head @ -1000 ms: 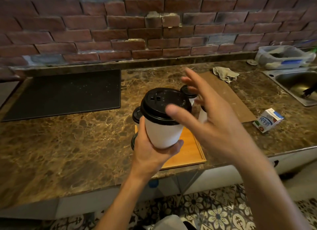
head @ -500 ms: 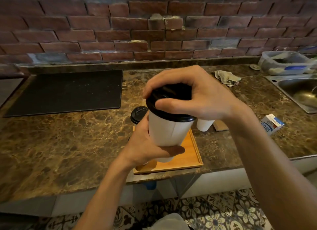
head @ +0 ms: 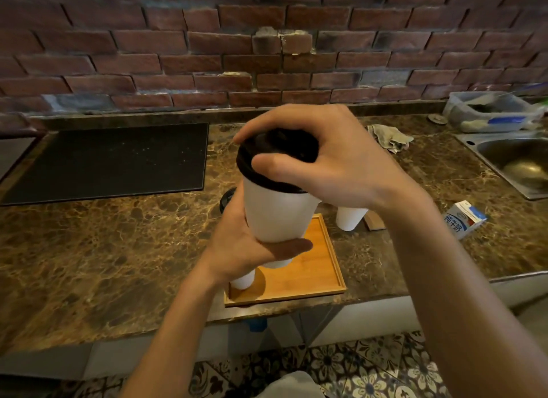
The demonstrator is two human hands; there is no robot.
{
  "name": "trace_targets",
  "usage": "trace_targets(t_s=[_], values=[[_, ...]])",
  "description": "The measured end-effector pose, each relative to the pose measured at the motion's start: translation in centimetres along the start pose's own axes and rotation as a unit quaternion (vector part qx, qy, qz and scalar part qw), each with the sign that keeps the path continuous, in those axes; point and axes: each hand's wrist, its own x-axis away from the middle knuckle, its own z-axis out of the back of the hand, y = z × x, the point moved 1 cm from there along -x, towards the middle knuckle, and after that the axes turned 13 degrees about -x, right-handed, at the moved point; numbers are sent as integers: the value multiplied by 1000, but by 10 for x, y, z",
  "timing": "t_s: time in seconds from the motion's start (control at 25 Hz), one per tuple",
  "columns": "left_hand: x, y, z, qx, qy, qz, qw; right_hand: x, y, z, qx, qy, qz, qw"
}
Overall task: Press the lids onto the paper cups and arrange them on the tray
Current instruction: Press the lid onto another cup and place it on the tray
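I hold a white paper cup (head: 275, 213) in the air above the wooden tray (head: 299, 279). My left hand (head: 246, 246) grips the cup's lower part from the left. My right hand (head: 332, 160) is curled over its black lid (head: 267, 163), thumb on the lid's near edge and fingers over the top. A second white cup (head: 243, 280) stands on the tray's near left corner, mostly hidden behind my left wrist. Another lidded cup (head: 227, 200) peeks out behind my left hand. A further white cup (head: 350, 218) stands on the counter right of the tray.
A black mat (head: 112, 160) lies on the marble counter at left. A milk carton (head: 464, 219) lies right of the tray, a cloth (head: 388, 136) further back, a sink (head: 516, 163) and plastic container (head: 486, 113) at far right. The tray sits at the counter's front edge.
One second ago my right hand hovered open beside the lidded cup. It has come down and closed over the lid, and it stays there now.
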Motion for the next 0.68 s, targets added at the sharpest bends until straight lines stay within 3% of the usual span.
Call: trace_targets(t_s=[0.08,0.2,0.28,0.44,0.52,0.6,0.68], values=[[0,0,-1,-17,18,6,1000,-3,1,-5,37,-30,-31,998],[2,5,-12,-10,88,31,996,-8,2,-31,200,122,-83,969],[1,8,-11,-7,109,32,994,-10,-4,-31,210,154,-46,964],[-2,10,6,26,31,3,999,-13,-11,0,16,-41,20,999],[-3,10,7,28,21,-5,999,-14,-9,5,-18,-67,6,998],[-3,10,5,28,48,0,998,-15,-7,-12,54,-2,-41,998],[-3,8,1,25,63,8,998,-15,-5,-33,207,117,-77,968]])
